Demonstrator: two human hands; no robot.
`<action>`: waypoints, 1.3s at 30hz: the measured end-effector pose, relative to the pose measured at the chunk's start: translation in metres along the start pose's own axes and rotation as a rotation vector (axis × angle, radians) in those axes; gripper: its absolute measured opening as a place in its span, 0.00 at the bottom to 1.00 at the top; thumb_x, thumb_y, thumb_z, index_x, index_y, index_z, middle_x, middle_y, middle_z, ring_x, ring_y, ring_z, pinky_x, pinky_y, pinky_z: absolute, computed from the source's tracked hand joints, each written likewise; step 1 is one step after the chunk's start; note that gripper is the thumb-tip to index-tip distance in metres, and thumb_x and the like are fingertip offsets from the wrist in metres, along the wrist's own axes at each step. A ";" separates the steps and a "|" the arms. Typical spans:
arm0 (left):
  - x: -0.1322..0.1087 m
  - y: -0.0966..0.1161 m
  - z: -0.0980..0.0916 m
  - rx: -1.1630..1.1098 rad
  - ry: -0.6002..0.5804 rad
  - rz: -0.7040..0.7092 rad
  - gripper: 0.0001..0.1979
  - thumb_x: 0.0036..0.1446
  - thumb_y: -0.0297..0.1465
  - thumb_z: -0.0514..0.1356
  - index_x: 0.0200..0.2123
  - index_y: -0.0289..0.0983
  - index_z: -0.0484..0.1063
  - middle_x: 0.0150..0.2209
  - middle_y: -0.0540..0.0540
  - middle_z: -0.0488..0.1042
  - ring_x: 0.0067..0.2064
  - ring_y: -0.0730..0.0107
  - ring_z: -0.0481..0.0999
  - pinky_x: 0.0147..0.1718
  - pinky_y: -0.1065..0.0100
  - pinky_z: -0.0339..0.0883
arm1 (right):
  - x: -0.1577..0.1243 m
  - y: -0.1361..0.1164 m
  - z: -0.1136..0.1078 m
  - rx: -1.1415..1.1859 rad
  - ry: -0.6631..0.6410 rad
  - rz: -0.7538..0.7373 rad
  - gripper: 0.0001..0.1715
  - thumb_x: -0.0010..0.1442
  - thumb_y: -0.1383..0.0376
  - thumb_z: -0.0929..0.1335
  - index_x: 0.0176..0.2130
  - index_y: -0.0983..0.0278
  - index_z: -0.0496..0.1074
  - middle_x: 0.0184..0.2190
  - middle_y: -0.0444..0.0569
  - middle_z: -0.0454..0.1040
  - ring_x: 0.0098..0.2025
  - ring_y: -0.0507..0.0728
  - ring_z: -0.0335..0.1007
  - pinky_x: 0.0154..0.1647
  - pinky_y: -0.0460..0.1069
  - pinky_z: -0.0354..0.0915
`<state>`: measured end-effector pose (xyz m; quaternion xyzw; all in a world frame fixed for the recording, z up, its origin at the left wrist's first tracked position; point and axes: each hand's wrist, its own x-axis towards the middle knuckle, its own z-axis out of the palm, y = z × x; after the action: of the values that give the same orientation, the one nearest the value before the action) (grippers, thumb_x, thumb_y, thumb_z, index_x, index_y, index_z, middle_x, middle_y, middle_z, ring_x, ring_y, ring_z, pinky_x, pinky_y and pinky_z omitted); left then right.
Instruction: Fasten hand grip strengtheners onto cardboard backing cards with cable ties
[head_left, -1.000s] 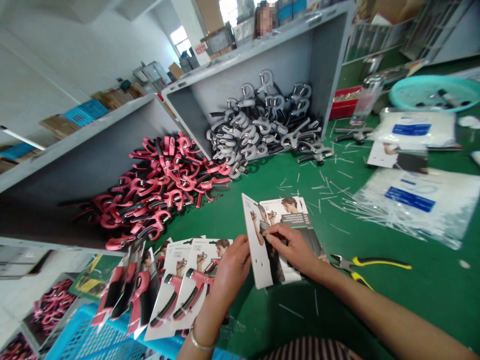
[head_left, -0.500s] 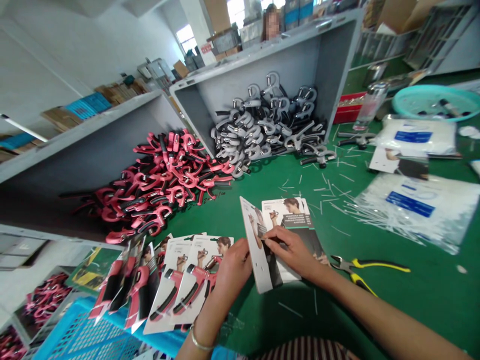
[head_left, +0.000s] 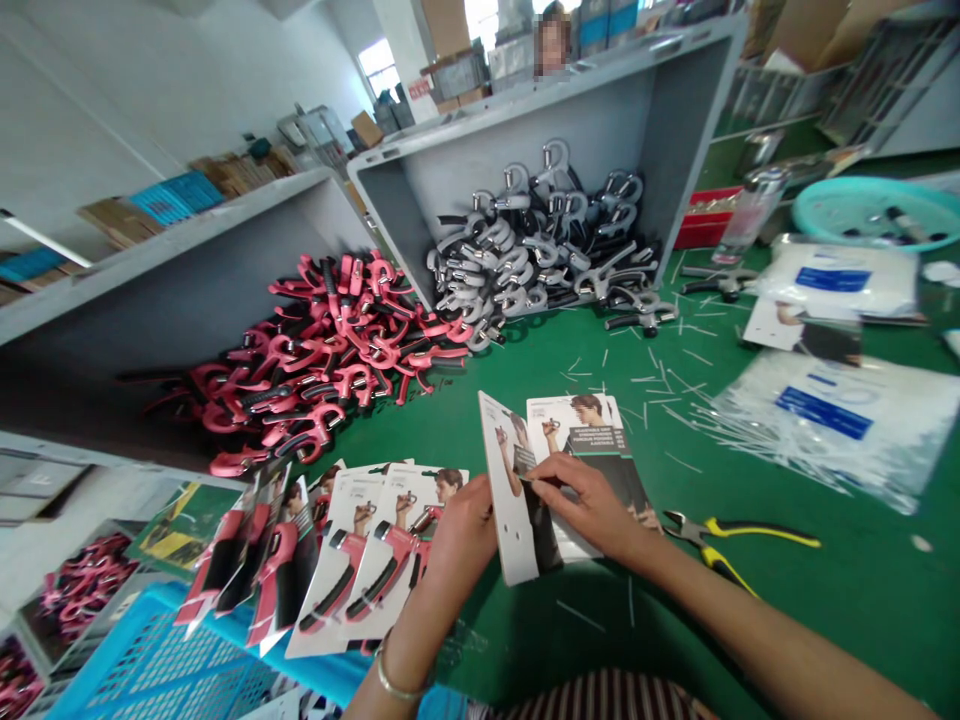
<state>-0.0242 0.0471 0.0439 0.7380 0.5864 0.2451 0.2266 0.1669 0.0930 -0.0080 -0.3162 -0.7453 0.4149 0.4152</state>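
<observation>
A printed backing card (head_left: 504,465) stands tilted on its edge in front of me, its picture side turned right. My left hand (head_left: 461,535) grips it from the left, fingertips hidden behind it. Against the printed face, my right hand (head_left: 581,500) has its thumb and fingers pinched together; whatever is between them is too small to make out. Under that hand lies a stack of similar cards (head_left: 570,408). To the left, several cards carrying pink-and-black hand grips (head_left: 382,570) overlap on the table edge and a blue crate (head_left: 225,660).
Loose pink hand grips (head_left: 352,340) spill from one grey bin, grey ones (head_left: 525,250) from another. Yellow-black pliers (head_left: 720,545) lie right of my hand. Beyond are scattered white cable ties (head_left: 757,420), plastic bags (head_left: 862,410), a turquoise basin (head_left: 810,215) and a person behind the bins.
The view has shifted slightly. Both hands keep nearly the same place on the tilted card, with only a slight movement of the right fingers.
</observation>
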 end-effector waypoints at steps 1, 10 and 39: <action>-0.001 -0.001 -0.001 -0.003 0.015 -0.012 0.10 0.57 0.22 0.55 0.31 0.36 0.75 0.30 0.46 0.74 0.34 0.66 0.73 0.36 0.68 0.67 | 0.000 0.000 0.000 0.000 0.000 0.000 0.07 0.67 0.64 0.65 0.42 0.61 0.74 0.37 0.48 0.75 0.41 0.56 0.71 0.44 0.51 0.64; -0.003 -0.004 -0.008 0.005 -0.039 -0.002 0.11 0.59 0.23 0.54 0.35 0.36 0.77 0.32 0.45 0.75 0.36 0.65 0.75 0.37 0.68 0.67 | 0.003 -0.003 0.003 -0.007 -0.005 0.005 0.08 0.67 0.64 0.65 0.42 0.60 0.74 0.37 0.49 0.76 0.41 0.57 0.71 0.44 0.52 0.65; -0.020 0.021 0.002 -0.642 0.056 -0.274 0.22 0.65 0.39 0.52 0.60 0.39 0.62 0.59 0.43 0.70 0.55 0.59 0.72 0.52 0.64 0.67 | -0.003 -0.031 -0.030 -0.122 -0.094 0.114 0.13 0.64 0.63 0.69 0.49 0.59 0.67 0.40 0.46 0.70 0.39 0.55 0.68 0.43 0.50 0.66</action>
<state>-0.0110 0.0231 0.0539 0.5366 0.5792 0.4042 0.4617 0.1906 0.0867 0.0272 -0.3630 -0.7685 0.4063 0.3355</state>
